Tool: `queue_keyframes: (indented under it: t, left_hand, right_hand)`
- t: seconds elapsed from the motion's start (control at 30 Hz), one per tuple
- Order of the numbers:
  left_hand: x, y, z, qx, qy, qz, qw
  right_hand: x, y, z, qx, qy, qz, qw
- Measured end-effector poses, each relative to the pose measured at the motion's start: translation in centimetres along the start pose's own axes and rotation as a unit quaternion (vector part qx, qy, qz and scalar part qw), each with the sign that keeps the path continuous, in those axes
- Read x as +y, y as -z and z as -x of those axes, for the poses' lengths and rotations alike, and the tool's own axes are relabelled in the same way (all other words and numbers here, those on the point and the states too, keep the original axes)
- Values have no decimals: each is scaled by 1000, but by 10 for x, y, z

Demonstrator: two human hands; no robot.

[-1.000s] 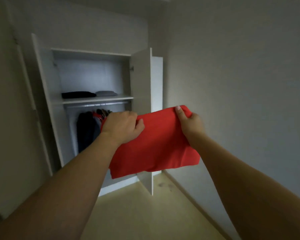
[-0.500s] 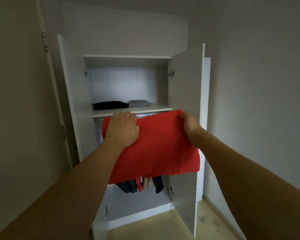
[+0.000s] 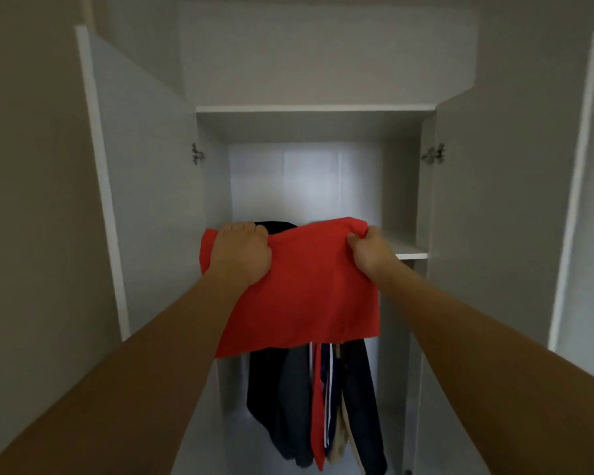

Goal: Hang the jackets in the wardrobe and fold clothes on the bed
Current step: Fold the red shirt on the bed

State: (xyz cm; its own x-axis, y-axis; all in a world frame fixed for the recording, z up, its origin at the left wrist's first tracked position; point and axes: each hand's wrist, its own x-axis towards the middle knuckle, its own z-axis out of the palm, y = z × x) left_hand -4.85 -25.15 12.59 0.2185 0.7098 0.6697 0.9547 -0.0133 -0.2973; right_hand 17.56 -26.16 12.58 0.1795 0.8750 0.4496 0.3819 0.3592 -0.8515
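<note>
Both the left hand (image 3: 240, 255) and the right hand (image 3: 369, 250) are pinching the folded red garment (image 3: 306, 293), its long axis lying along the shelf (image 3: 410, 255) just behind.

Folded garment (image 3: 299, 289): solid red, no pattern. Wardrobe (image 3: 316, 109): white panels, doors and shelf (image 3: 410, 256); hinges (image 3: 433, 154) silver metal. Folded item (image 3: 276, 226) on the shelf, far left: black. Hanging jackets (image 3: 319, 406), left to right: dark navy, charcoal grey, red, navy with white stripes, beige, dark navy. Surrounding walls: plain grey-beige.
</note>
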Motion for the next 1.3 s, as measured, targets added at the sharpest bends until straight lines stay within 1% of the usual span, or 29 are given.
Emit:
queue_keyframes:
  t: [0.17,0.33,0.5,0.6,0.63,0.67,0.7,0.73,0.77,0.8,0.83,0.87,0.9,1.0,1.07,1.17,1.3]
  left_hand:
    - [-47,-82,-98,18,8,-44,999]
    - [-88,-163,-216,50,-8,-79,996]
    - [-120,-249,-314,-4,-23,-105,994]
    - [-122,-309,-353,-65,-17,-119,991]
    - [-120,-331,-361,-85,-11,-124,989]
    - [-117,-354,-367,-107,2,-116,987]
    - [-112,-379,-368,-144,25,-86,985]
    - [-104,-403,-363,-199,54,-32,978]
    - [-93,-427,-355,-267,80,43,960]
    - [-81,-451,-345,-324,104,116,933]
    - [-73,-474,-336,-354,120,169,912]
    - [-72,-491,-330,-361,128,193,903]
    - [-78,-502,-329,-355,131,199,904]
    - [-112,-521,-331,-355,129,187,907]
    - [-126,-531,-330,-342,137,186,911]
    - [-122,-531,-328,-333,170,182,909]
    - [-118,-524,-329,-322,170,177,915]
  right_hand:
    - [28,-75,-109,-11,34,3,999]
    - [47,-148,-237,35,63,26,997]
    - [65,-212,-353,35,70,85,993]
    - [93,-247,-411,16,9,140,990]
    - [109,-261,-426,15,-15,182,983]
    - [128,-275,-438,19,-34,246,969]
    - [146,-290,-445,16,-44,325,945]
    - [165,-306,-446,-7,-38,400,916]
    - [185,-322,-446,-59,-21,452,890]
    - [203,-335,-447,-124,-7,478,870]
    - [219,-345,-450,-185,-5,487,853]
    - [229,-350,-456,-225,-12,487,843]
    - [235,-351,-465,-246,-21,484,840]
    - [241,-352,-479,-271,-33,477,835]
    - [244,-356,-482,-276,-29,469,838]
    - [248,-360,-486,-275,-28,462,843]
    - [251,-360,-487,-275,-37,455,846]
